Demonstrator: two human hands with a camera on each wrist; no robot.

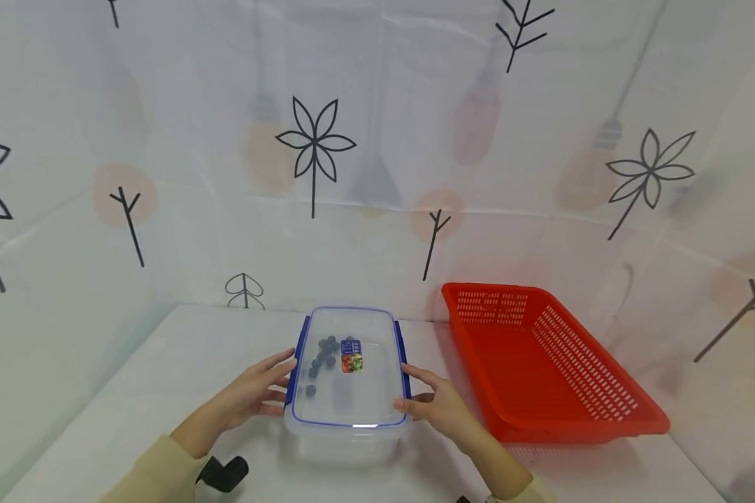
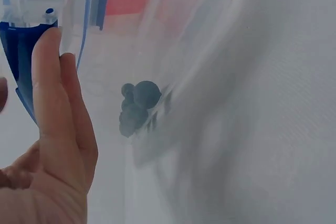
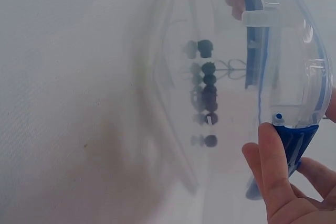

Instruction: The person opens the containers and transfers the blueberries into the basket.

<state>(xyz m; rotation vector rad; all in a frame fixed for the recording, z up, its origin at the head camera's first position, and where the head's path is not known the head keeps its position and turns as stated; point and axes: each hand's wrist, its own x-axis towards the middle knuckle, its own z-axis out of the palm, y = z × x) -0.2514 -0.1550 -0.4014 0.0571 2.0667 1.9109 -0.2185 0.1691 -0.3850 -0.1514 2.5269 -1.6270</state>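
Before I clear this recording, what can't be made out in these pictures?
Label print: head view, too small to read.
Exact count of dark berries: head view, clustered, one partly behind the label.
Red basket: left wrist view, hazy through the plastic container.
Black object: head view, partly hidden by left sleeve.
Right hand: right wrist view, cut off by right edge.

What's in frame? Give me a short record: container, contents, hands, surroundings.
container: clear plastic food container, lid on
latches: blue, left latch and right latch; whether locked is unclear
contents: blueberries, mostly toward the left side
label: printed sticker on lid
left hand: fingers at left latch
right hand: thumb on lid, fingers at right latch
right of container: red plastic basket, slotted sides
surface: white table
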